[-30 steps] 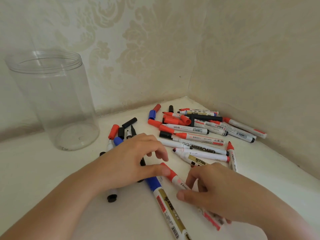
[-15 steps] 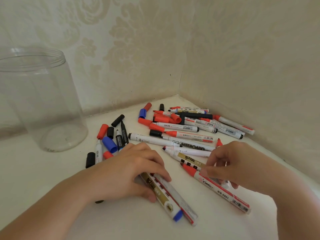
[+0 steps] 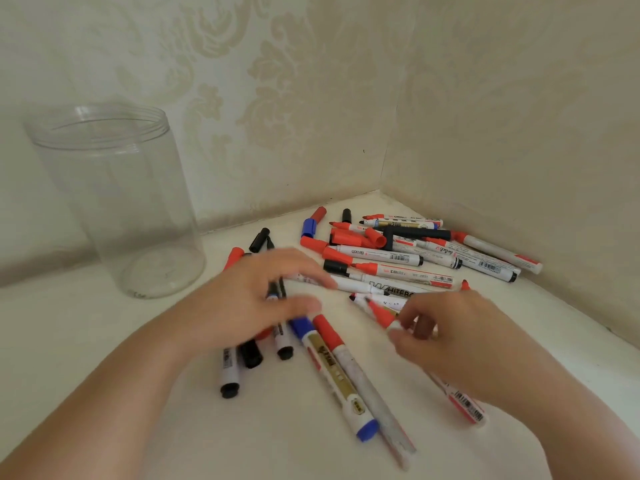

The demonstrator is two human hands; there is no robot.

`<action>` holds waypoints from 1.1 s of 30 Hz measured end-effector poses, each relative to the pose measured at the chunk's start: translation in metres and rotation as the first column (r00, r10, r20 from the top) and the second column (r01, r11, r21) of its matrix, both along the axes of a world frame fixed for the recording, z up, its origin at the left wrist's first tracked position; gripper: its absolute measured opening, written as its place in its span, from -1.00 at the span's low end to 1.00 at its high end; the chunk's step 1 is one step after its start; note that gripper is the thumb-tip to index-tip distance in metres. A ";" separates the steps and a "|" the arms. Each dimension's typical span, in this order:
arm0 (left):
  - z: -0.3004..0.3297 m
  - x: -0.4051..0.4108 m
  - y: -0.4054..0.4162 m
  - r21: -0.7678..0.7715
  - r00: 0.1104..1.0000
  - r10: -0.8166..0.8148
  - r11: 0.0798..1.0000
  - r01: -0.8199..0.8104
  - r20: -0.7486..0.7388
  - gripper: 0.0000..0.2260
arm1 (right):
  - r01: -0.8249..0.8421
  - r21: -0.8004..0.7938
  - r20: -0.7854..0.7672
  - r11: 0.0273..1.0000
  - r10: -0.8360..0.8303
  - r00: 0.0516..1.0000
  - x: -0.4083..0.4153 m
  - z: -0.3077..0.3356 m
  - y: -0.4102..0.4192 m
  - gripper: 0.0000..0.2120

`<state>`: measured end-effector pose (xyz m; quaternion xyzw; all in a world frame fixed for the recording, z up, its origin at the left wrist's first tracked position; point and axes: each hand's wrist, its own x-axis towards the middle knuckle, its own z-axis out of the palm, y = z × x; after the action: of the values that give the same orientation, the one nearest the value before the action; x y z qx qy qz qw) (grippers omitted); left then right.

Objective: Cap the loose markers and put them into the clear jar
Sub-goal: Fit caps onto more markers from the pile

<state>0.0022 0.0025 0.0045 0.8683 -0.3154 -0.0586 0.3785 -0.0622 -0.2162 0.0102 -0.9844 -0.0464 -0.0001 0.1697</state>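
Observation:
The clear jar (image 3: 114, 202) stands upright and empty at the back left. My left hand (image 3: 256, 299) is blurred, with fingers spread low over several black markers and loose caps, and it grips nothing I can see. My right hand (image 3: 446, 337) pinches a red-capped marker (image 3: 467, 405) near its cap end, which points up and left. A blue-capped marker with a gold label (image 3: 332, 368) and a red-capped marker (image 3: 360, 379) lie side by side between my hands. A pile of markers (image 3: 398, 258) fills the corner.
Loose caps lie behind the pile: a blue cap (image 3: 308, 227), a red cap (image 3: 319, 213) and a black cap (image 3: 346, 215). Another black cap (image 3: 259, 239) lies nearer the jar. Papered walls close the back and right. The white surface (image 3: 104, 341) runs toward me.
My left hand has let go of the blue and red markers, which now lie flat, and has moved back over the black markers. My right hand still holds its red-capped marker.

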 end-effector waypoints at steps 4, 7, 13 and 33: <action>0.001 0.017 0.026 -0.078 0.964 0.265 0.962 -0.262 0.023 -0.80 | 0.037 0.169 0.032 0.985 -0.043 0.999 0.002 0.005 0.002 -0.89; -0.001 0.022 0.038 0.017 0.956 0.292 0.956 -0.292 0.002 -0.82 | 0.008 0.288 0.043 0.958 -0.021 0.999 0.004 -0.001 0.009 -0.86; 0.000 0.018 0.046 0.256 0.983 0.159 0.958 -0.132 -0.088 -0.90 | -0.006 0.302 0.038 0.953 -0.006 0.999 0.005 -0.005 0.019 -0.77; 0.004 0.014 0.035 -0.047 0.992 0.129 0.991 -0.129 -0.011 -0.85 | -0.067 0.287 0.114 0.955 0.036 0.993 0.002 -0.004 0.022 -0.85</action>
<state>0.0158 0.0375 0.0085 0.8773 -0.2585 -0.0298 0.4033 -0.0601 -0.1939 0.0063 -0.9458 -0.0806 -0.0555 0.3097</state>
